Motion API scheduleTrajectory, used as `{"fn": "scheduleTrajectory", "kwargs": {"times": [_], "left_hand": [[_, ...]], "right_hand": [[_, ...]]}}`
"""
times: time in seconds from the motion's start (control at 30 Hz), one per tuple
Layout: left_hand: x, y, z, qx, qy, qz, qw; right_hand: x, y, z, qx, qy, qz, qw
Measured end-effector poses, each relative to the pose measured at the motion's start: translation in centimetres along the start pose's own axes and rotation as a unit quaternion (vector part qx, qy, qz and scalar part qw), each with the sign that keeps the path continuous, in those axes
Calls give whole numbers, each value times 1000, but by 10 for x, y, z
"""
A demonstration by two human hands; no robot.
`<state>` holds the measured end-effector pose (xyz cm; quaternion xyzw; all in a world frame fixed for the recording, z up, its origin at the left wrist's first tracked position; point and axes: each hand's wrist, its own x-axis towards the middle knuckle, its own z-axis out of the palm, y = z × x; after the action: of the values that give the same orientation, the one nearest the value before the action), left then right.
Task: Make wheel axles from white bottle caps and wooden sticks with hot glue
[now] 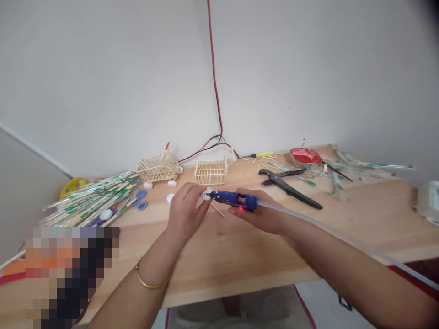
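Observation:
Between the fingers of my left hand (187, 211) is a small white bottle cap (206, 193). My right hand (255, 212) grips a blue glue gun (233, 199), its nozzle pointing left at the cap; whether the tip touches the cap I cannot tell. A red light glows on the gun's body, and a long translucent glue stick (329, 228) trails from its back end over my right forearm. Just beyond my hands stands a small cart-like frame of thin sticks (210, 172). A loose stick (217, 210) lies between my hands on the wooden table (219, 260).
A larger stick frame (157, 168) stands back left, near white caps (172, 183) and blue caps (141, 205). Packaged chopsticks (92, 201) are piled at left. Black cutters (291, 188), a yellow-handled tool (264, 155), a red-faced dish (306, 156) and wrappers (370, 171) lie at right.

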<state>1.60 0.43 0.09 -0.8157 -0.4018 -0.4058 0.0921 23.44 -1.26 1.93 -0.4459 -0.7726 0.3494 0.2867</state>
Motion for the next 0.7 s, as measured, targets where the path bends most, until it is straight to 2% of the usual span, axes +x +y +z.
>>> {"fn": "scheduleTrajectory", "kwargs": {"times": [0.2,0.37,0.5,0.6,0.7], "left_hand": [[-2,-2,2,13,-6,11,1000],[-1,-2,2,42,6,35,999],[-2,-3,2,67,22,49,996],[-2,-4,3,73,28,49,996],[0,-3,2,43,32,26,998]], "right_hand": [[1,0,1,25,-9,-3,1000],[1,0,7,39,16,5,999],[-2,2,14,60,-3,66,996],[-3,4,21,154,-40,118,980],[-1,6,26,307,-46,125,942]]}}
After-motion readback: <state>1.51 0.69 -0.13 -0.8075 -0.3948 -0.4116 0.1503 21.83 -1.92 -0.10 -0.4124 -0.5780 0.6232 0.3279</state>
